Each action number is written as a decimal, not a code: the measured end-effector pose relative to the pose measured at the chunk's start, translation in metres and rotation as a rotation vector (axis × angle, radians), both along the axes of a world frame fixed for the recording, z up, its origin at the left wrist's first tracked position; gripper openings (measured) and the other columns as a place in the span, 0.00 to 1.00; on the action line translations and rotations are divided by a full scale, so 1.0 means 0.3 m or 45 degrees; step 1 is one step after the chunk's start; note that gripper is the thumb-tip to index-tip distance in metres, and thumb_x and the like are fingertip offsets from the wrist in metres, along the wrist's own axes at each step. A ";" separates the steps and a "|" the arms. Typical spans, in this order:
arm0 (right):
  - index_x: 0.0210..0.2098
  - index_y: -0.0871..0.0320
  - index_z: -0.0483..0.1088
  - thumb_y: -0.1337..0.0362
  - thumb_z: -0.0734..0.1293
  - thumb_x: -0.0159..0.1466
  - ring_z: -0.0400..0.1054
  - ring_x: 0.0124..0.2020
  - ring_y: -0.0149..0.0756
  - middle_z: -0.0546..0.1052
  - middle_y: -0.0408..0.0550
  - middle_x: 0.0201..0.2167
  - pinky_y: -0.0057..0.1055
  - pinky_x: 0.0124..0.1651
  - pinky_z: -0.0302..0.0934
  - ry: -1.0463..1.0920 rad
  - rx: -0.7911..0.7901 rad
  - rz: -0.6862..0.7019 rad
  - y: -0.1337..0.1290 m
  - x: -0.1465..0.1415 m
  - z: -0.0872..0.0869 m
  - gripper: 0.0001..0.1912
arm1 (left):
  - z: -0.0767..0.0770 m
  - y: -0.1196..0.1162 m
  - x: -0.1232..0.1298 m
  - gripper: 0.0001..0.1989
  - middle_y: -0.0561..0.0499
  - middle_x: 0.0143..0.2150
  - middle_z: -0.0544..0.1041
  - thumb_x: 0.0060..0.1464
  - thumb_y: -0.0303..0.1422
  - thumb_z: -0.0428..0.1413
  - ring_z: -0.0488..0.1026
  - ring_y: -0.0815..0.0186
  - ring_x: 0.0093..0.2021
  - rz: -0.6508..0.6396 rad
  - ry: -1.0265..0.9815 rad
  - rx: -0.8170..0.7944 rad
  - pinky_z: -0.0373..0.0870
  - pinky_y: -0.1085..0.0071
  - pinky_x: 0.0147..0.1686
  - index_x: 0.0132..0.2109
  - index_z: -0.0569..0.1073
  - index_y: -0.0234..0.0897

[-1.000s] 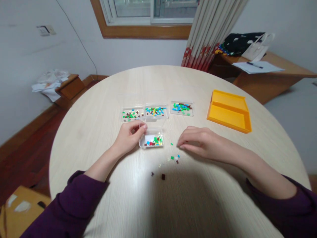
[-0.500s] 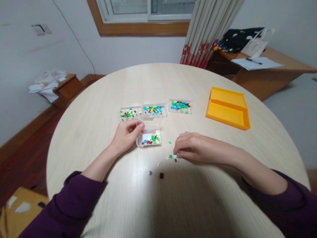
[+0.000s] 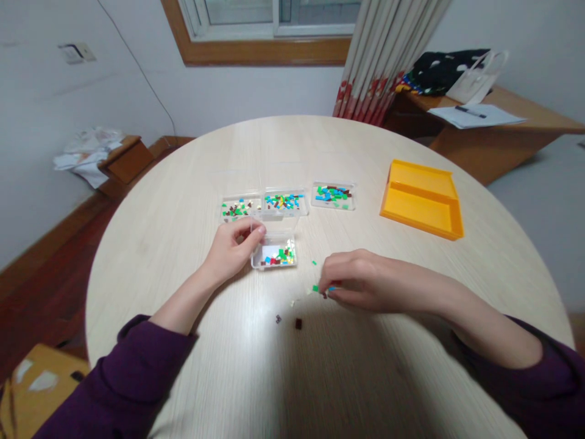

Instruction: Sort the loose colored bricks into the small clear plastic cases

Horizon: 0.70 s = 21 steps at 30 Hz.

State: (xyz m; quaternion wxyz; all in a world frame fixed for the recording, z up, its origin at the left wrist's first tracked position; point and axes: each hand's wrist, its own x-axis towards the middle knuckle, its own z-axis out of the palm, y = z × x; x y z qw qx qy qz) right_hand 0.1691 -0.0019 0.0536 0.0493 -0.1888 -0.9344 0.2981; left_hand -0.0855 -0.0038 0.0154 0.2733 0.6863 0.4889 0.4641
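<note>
My left hand (image 3: 233, 247) grips the left side of a small clear plastic box (image 3: 274, 267) with its lid raised. Tiny coloured toy bricks (image 3: 284, 256) lie mostly in the right part of this box. On the table to its right, my right hand (image 3: 361, 280) has its fingertips pinched down among loose pieces. A blue brick (image 3: 332, 289) shows at those fingertips; what they hold is too small to make out. Beside them lies a green brick (image 3: 315, 288). Nearer to me are a dark brown brick (image 3: 298, 324) and a small grey piece (image 3: 278, 319).
Behind the box stand two joined clear boxes (image 3: 286, 213) of bricks and a separate clear box (image 3: 346, 207) of larger bricks. A yellow two-compartment tray (image 3: 420, 214) sits at the right of the round table (image 3: 219, 378). Beyond is a wooden desk (image 3: 543, 116) with papers.
My right hand has shifted slightly down toward me, and its fingertips now cover the white piece seen before. The left hand keeps its grip on the box.
</note>
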 end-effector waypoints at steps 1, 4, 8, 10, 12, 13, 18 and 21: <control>0.34 0.60 0.74 0.76 0.60 0.60 0.68 0.32 0.30 0.75 0.47 0.29 0.26 0.37 0.60 -0.005 0.011 0.020 -0.001 0.000 -0.002 0.12 | -0.001 0.001 0.000 0.12 0.53 0.22 0.71 0.53 0.35 0.53 0.65 0.70 0.23 -0.002 0.001 0.002 0.60 0.73 0.25 0.24 0.71 0.36; 0.35 0.59 0.75 0.76 0.60 0.60 0.68 0.31 0.30 0.75 0.46 0.28 0.27 0.37 0.61 -0.022 0.047 0.075 0.001 0.001 -0.015 0.13 | -0.003 0.001 -0.002 0.12 0.53 0.22 0.72 0.53 0.35 0.53 0.65 0.70 0.24 -0.007 0.005 0.006 0.60 0.73 0.25 0.24 0.71 0.36; 0.33 0.59 0.75 0.76 0.60 0.61 0.67 0.30 0.30 0.74 0.45 0.27 0.27 0.36 0.60 -0.003 0.086 0.105 0.004 0.002 -0.031 0.12 | -0.002 0.000 -0.002 0.13 0.53 0.21 0.71 0.53 0.36 0.53 0.65 0.70 0.23 -0.002 -0.005 0.009 0.60 0.74 0.24 0.24 0.71 0.36; 0.32 0.59 0.74 0.76 0.60 0.61 0.66 0.30 0.30 0.74 0.45 0.26 0.26 0.36 0.60 0.003 0.088 0.112 0.004 0.001 -0.034 0.12 | 0.000 -0.001 0.000 0.13 0.53 0.21 0.72 0.53 0.36 0.53 0.65 0.70 0.23 0.001 -0.006 0.006 0.60 0.74 0.24 0.24 0.71 0.36; 0.31 0.60 0.74 0.75 0.61 0.61 0.66 0.30 0.30 0.73 0.45 0.25 0.26 0.35 0.60 0.000 0.082 0.118 0.003 0.000 -0.034 0.11 | 0.002 -0.002 0.002 0.13 0.53 0.21 0.71 0.53 0.37 0.53 0.65 0.70 0.23 0.006 0.001 0.001 0.60 0.74 0.24 0.23 0.71 0.36; 0.30 0.60 0.74 0.75 0.60 0.61 0.66 0.29 0.30 0.73 0.45 0.25 0.26 0.35 0.59 -0.005 0.075 0.116 0.002 -0.001 -0.034 0.11 | 0.004 -0.003 0.003 0.14 0.53 0.21 0.71 0.52 0.37 0.53 0.65 0.70 0.22 0.012 0.008 -0.002 0.60 0.74 0.24 0.23 0.71 0.36; 0.30 0.59 0.72 0.74 0.59 0.63 0.65 0.29 0.29 0.72 0.45 0.26 0.26 0.36 0.60 -0.001 0.005 0.091 0.000 -0.004 -0.029 0.12 | 0.012 -0.001 0.000 0.13 0.53 0.20 0.70 0.51 0.36 0.52 0.64 0.70 0.22 0.128 0.024 0.047 0.59 0.74 0.23 0.22 0.70 0.36; 0.30 0.59 0.71 0.73 0.59 0.64 0.66 0.29 0.29 0.73 0.45 0.27 0.26 0.35 0.60 0.076 -0.051 0.038 0.005 -0.005 -0.029 0.11 | 0.017 0.005 -0.008 0.13 0.54 0.19 0.68 0.51 0.36 0.52 0.62 0.71 0.21 0.245 -0.029 0.094 0.59 0.74 0.23 0.21 0.69 0.36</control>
